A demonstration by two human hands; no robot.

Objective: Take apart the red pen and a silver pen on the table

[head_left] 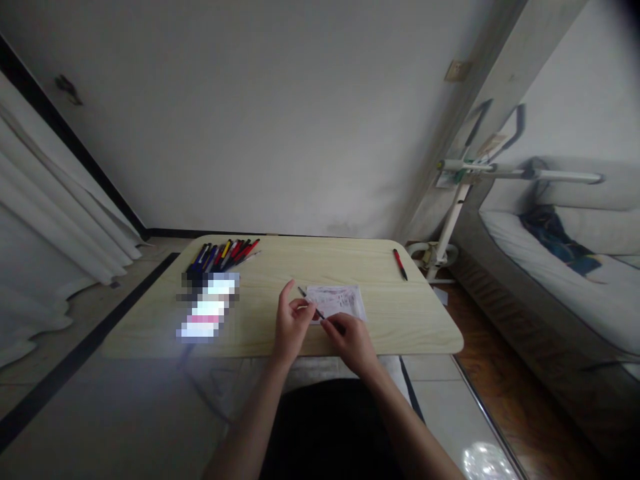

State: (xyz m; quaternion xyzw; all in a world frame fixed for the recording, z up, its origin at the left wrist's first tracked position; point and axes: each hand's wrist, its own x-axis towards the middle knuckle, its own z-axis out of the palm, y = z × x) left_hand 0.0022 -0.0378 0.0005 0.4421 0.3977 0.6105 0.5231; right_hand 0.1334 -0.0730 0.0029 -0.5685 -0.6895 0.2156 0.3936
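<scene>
Between my two hands a thin dark pen is held at a slant over the near half of the table. My left hand pinches it around the middle, with one finger raised away from it. The fingers of my right hand close on its lower right end, and they hide that end. Beneath lies a printed sheet of paper, partly covered by my hands. Toward the right of the table rests a red and black pen, apart from both hands.
A bunch of pens in several colours lies at the table's back left. A lit, blurred-out screen is in front of them, with a cable below. The pale wooden table has rounded corners. A white exercise frame and a sofa stand right.
</scene>
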